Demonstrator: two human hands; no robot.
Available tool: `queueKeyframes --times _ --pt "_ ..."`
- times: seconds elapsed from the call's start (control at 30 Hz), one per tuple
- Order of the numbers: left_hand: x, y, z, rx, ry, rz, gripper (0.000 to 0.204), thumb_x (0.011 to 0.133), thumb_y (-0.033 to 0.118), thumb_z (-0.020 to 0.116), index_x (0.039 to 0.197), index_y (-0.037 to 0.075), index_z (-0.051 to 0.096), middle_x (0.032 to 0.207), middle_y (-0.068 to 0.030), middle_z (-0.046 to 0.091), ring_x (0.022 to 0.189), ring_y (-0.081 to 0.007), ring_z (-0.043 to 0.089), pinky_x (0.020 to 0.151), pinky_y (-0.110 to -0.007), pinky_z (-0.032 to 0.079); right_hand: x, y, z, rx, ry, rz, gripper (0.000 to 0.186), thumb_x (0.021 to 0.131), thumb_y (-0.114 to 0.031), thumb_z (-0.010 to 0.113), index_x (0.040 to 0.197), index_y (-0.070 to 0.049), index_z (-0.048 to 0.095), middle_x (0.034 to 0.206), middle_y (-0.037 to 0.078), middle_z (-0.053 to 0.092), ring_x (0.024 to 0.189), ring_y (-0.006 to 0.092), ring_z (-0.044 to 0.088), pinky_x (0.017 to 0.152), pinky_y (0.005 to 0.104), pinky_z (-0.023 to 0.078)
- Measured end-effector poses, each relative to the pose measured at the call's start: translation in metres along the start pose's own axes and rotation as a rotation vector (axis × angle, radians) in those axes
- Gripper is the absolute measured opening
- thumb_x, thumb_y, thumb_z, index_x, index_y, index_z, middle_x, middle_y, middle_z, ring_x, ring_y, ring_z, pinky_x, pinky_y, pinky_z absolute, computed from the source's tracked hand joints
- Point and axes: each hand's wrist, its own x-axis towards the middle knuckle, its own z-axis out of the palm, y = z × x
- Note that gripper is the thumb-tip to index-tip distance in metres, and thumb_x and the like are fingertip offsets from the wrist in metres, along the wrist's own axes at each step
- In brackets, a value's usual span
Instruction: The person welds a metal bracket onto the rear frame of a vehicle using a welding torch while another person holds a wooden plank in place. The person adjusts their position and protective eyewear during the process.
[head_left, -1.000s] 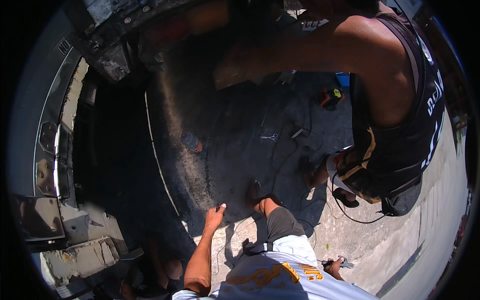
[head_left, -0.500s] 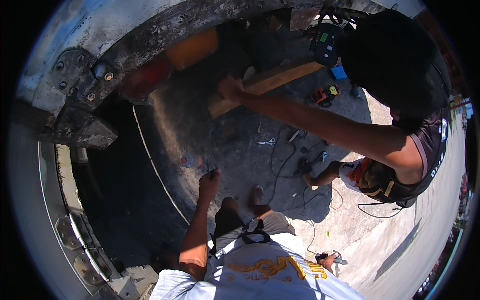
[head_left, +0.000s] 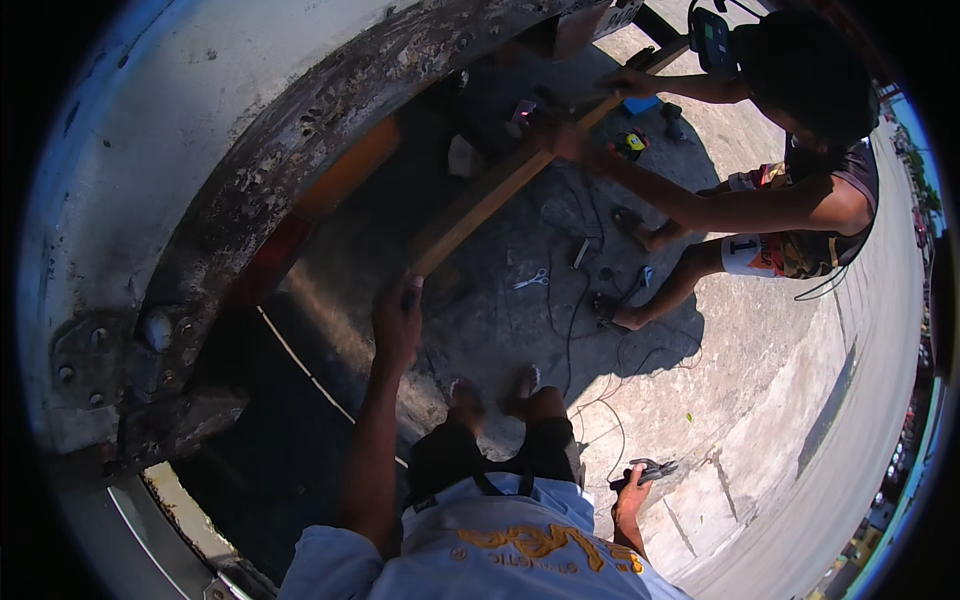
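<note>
White-painted metal with a scabby, rusted edge (head_left: 295, 130) takes up my whole left side, and an orange lamp (head_left: 352, 172) sits tucked under it. Next over is my left hand (head_left: 397, 330), fingers curled up right at the near end of a long wooden plank (head_left: 480, 208); it's too dark and blurry there, so I can't tell if they're actually clamped on it. Plank runs off up and to the right, above the concrete. Scissors (head_left: 532, 279) lie on the ground just right of it. Co-worker's two hands (head_left: 562, 136) are both up on the plank further along. Down low on the right, my right hand (head_left: 630, 492) has its fingers wrapped round a black clamp-like tool (head_left: 652, 469), well apart from the wood.
</note>
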Motion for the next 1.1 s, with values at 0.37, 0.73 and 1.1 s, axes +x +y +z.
queueKeyframes --times 0.37,0.73,1.1 --pt "0.134 0.0 0.059 0.351 -0.003 0.315 0.046 0.111 0.038 0.06 0.132 -0.002 0.071 0.126 -0.028 0.072 0.119 -0.0478 0.066 0.106 -0.05 0.051 0.023 -0.066 0.132 -0.716 -0.734 -0.698 0.03 0.094 -0.017 0.08 0.117 -0.003 0.066 0.11 0.024 0.07 0.102 0.0471 0.068 0.089 0.0498 0.056" --pt "0.148 0.012 0.069 0.254 -0.272 -0.048 0.046 0.106 0.044 0.065 0.123 0.002 0.075 0.109 -0.0252 0.076 0.103 -0.0426 0.074 0.089 -0.048 0.057 0.095 -0.231 0.351 -0.411 -0.975 -1.052 0.046 0.081 -0.009 0.08 0.123 -0.001 0.063 0.107 0.022 0.069 0.1 0.0448 0.067 0.087 0.051 0.055" --pt "0.149 0.006 0.092 0.429 -0.159 0.268 0.039 0.107 0.039 0.064 0.117 0.002 0.072 0.095 -0.0291 0.071 0.091 -0.0504 0.071 0.077 -0.055 0.053 0.136 -0.216 0.484 -0.147 -0.865 -1.069 0.056 0.089 -0.027 0.09 0.126 -0.001 0.057 0.103 0.022 0.074 0.097 0.0419 0.076 0.082 0.0464 0.058"
